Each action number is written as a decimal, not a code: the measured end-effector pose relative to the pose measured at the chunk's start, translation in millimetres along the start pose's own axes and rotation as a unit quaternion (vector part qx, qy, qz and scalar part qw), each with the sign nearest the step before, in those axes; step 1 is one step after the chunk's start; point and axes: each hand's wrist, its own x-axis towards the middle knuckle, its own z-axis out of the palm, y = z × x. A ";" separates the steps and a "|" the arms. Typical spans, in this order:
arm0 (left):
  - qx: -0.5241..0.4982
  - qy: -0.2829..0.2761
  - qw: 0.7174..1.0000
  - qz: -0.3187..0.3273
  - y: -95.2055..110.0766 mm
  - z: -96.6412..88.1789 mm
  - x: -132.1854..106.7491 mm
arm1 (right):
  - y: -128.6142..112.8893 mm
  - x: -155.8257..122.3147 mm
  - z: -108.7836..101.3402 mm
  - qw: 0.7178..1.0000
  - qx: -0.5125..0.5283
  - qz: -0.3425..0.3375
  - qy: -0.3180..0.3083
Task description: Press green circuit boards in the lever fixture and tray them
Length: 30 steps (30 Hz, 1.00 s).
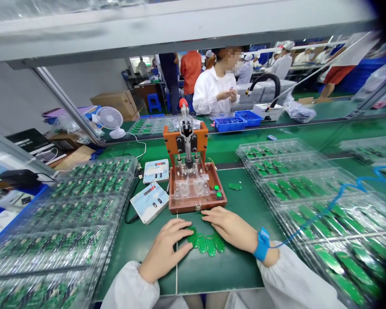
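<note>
And there they were, both hands open on the green tabletop (218, 274), no pinch at all: the left hand (165, 251) curved against a cluster of green circuit boards (206, 243), the right hand (231, 229) lying flat just above them, a blue wrist strap (261, 244) around its wrist. Straight ahead stood a manual press jig (188, 171) in a wooden tray, two digital counters (149, 204) at its left, clear trays of boards (321, 206) stacked alongside, and beyond, a co-worker (215, 86) in a white coat.
</note>
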 end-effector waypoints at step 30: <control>0.004 0.180 0.982 0.051 -23.9 -51.3 97.6 | 12.2 85.1 -52.5 0.988 -0.071 -0.051 0.129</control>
